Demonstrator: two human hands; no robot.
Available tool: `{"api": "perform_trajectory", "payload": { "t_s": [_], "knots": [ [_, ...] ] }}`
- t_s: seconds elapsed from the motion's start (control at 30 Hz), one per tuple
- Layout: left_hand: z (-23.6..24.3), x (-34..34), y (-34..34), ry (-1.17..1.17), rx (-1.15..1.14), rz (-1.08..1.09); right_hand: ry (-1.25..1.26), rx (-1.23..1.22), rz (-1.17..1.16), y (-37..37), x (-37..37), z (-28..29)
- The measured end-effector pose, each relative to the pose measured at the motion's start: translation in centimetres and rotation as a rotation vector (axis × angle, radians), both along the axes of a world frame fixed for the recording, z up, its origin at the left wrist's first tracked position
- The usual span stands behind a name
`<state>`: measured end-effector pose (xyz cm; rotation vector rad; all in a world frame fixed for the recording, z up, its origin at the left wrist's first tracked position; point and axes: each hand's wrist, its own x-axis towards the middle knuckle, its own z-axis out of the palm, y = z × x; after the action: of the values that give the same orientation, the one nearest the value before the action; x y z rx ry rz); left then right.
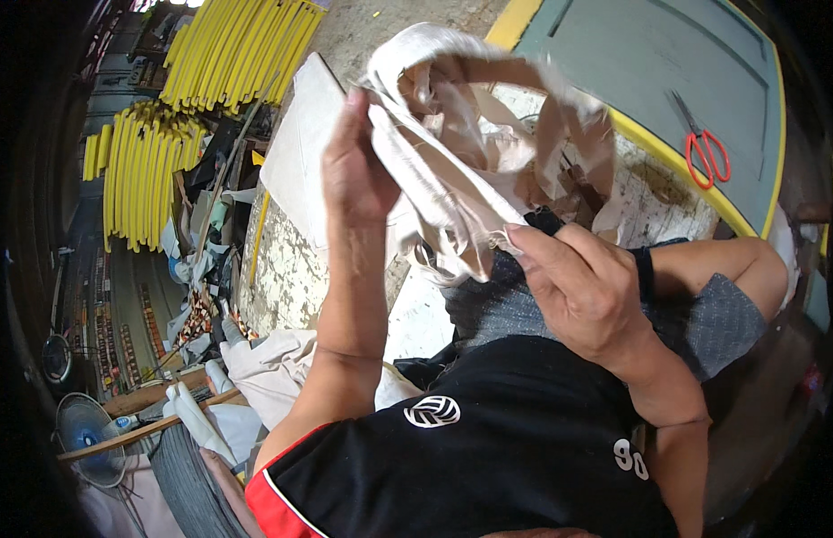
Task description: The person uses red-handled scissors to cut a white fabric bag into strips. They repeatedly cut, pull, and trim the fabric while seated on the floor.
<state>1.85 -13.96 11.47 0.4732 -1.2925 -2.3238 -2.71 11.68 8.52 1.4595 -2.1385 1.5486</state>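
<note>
A tangled bundle of cream fabric strips [434, 179] is stretched between my hands, with loose loops hanging at its top and right side. My left hand [358, 170] grips its upper left part, thumb uppermost. Lower down on the right, my right hand [578, 287] pinches the end of a narrow strip between thumb and fingers. Behind the bundle, a flat cream sheet [291, 152] lies on the worn, paint-spotted surface [277, 260] beside my left wrist.
Red-handled scissors [707, 157] lie on a grey-green panel [613, 54] with yellow edges at upper right. Stacked yellow bars [147, 179] stand at the left, above rolls, scraps and a fan [89, 435]. My bent leg [721, 269] is at the right.
</note>
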Motion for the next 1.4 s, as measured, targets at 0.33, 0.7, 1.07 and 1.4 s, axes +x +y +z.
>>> {"api": "perform_trajectory", "payload": {
  "t_s": [0.33,0.7,1.07,1.4],
  "knots": [
    [-10.9,1.1,2.7,-0.730,-0.745,-0.255,-0.019,0.402,0.307,4.1,2.1,-0.8],
    [8.4,-4.5,1.6,0.111,-0.567,-0.006,0.082,0.111,0.112,2.0,-0.2,1.9],
    [-2.9,-4.3,-0.9,-0.054,-0.060,0.028,-0.067,0.169,0.097,3.0,0.8,-1.8],
    [-10.6,-8.8,-2.3,-0.439,-0.110,0.023,-0.691,0.109,0.002,1.3,-3.6,-2.2]
  ]
}}
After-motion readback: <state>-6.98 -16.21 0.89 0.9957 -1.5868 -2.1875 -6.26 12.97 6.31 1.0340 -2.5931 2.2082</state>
